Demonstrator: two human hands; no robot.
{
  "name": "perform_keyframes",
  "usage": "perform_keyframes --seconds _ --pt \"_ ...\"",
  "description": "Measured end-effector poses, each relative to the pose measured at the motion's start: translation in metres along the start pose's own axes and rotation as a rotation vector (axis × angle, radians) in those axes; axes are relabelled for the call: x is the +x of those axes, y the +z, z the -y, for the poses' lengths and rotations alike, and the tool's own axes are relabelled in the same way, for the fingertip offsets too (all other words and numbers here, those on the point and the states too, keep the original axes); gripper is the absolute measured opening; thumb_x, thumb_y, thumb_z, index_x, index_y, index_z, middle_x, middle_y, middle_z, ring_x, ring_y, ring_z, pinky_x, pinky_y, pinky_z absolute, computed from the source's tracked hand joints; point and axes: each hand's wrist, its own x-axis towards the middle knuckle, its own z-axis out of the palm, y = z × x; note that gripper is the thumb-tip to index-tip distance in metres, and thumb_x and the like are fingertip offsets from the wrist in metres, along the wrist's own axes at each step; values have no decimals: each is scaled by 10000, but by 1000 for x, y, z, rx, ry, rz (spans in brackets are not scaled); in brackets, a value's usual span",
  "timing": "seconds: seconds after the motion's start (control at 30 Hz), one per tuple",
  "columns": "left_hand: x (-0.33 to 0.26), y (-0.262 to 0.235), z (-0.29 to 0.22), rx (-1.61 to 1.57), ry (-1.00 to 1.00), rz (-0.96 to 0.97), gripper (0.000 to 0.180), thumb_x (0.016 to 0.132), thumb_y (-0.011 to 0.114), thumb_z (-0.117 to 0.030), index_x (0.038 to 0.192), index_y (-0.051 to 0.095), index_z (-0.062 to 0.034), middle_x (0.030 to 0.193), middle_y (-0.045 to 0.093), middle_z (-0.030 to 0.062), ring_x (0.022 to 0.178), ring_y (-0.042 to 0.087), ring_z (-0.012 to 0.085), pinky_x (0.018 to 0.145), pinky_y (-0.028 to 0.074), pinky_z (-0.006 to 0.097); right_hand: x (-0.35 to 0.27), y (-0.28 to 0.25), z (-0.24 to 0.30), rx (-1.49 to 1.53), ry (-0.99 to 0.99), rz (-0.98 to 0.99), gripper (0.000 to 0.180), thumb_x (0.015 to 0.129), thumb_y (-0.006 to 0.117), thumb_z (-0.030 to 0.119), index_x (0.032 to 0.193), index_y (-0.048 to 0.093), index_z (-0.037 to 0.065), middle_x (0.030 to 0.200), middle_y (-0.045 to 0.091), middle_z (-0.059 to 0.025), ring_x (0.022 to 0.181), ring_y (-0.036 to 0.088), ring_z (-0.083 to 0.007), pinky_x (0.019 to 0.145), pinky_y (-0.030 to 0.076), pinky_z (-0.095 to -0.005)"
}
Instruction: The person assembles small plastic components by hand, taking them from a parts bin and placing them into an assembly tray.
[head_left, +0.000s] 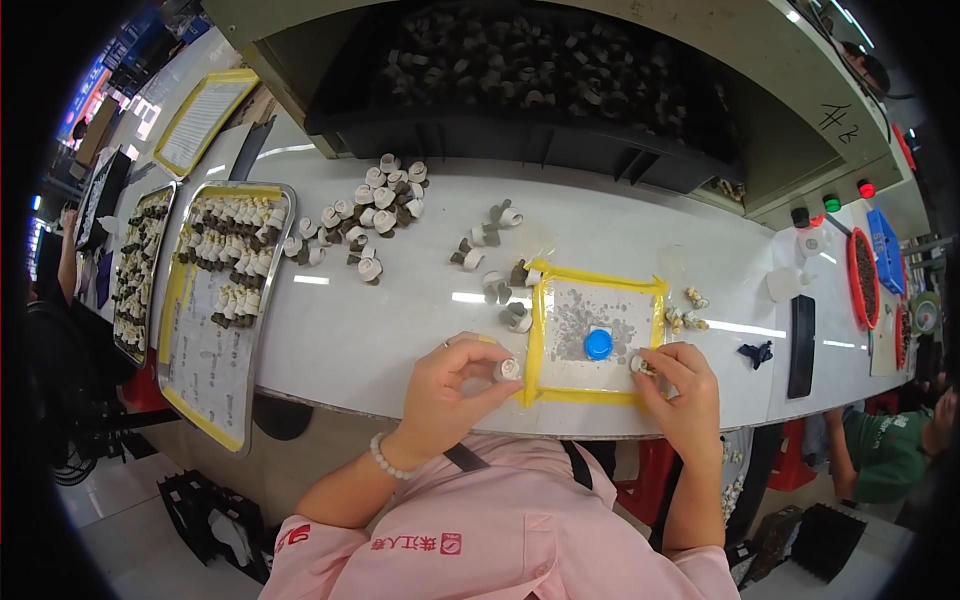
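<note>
White and round-ended, one small part [508,370] is pinched between the thumb and fingers of the left hand [438,392], just beside the left edge of a yellow-taped mat [570,376]. By the right hand [690,395], a second piece [641,366] is gripped at the mat's right edge; much of it is covered by the fingers, so its full shape cannot be told. Between the hands, a round blue knob [598,346] is set on the mat, ringed by grey spots. Some loose pieces [684,320] are scattered right of the mat. On the white table [390,345], white-and-dark pieces are gathered in a loose heap [375,205], near a metal tray [200,355] in which more are laid in rows. Behind, a black bin [520,145] is filled with similar pieces.
</note>
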Motion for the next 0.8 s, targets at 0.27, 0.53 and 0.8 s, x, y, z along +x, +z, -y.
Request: perform_keyframes --seconds 0.27,0.53,0.8 --pt "-2 12 -2 -150 -45 -21 265 785 620 107 1035 597 22 1033 554 67 940 561 123 856 489 248 20 8 11 139 -82 7 236 687 702 16 921 670 10 847 605 -112 759 596 -262 646 492 -327" --pt "-3 15 2 -281 -91 101 306 841 542 101 1135 581 26 1043 530 54 983 518 115 907 427 261 35 15 20 -9 -205 100 208 684 690 34 890 672 8 823 585 -101 744 582 -258 648 485 -351" --pt "-3 16 4 -298 -28 191 320 858 501 104 1169 553 50 1070 522 90 1032 560 172 907 449 295 42 13 29 -188 -296 159 152 705 667 44 856 665 24 784 562 -87 751 562 -251 656 483 -356"
